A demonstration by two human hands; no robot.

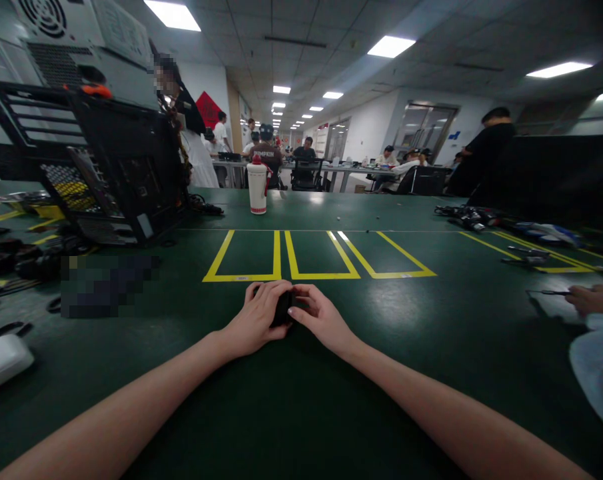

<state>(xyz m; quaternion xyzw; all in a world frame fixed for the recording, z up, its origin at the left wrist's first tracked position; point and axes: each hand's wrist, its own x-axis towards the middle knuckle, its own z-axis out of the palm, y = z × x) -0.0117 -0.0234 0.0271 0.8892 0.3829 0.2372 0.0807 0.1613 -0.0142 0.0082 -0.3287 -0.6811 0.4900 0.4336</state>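
A small black object [282, 309] stands on the green table [301, 413] just in front of the yellow tape outlines [322, 275]. My left hand [262, 315] is wrapped over its left side and top, fingers curled round it. From the right, my right hand [321, 316] touches the same object with its thumb and curved fingers. Most of the object is hidden between the hands, so I cannot make out what it is.
An open black computer case [116, 173] and cables fill the left side. A white bottle [258, 187] stands beyond the tape. Another person's hand [594, 300] holds a thin tool at the right edge, near black parts [468, 217]. A white case [4, 363] lies at left.
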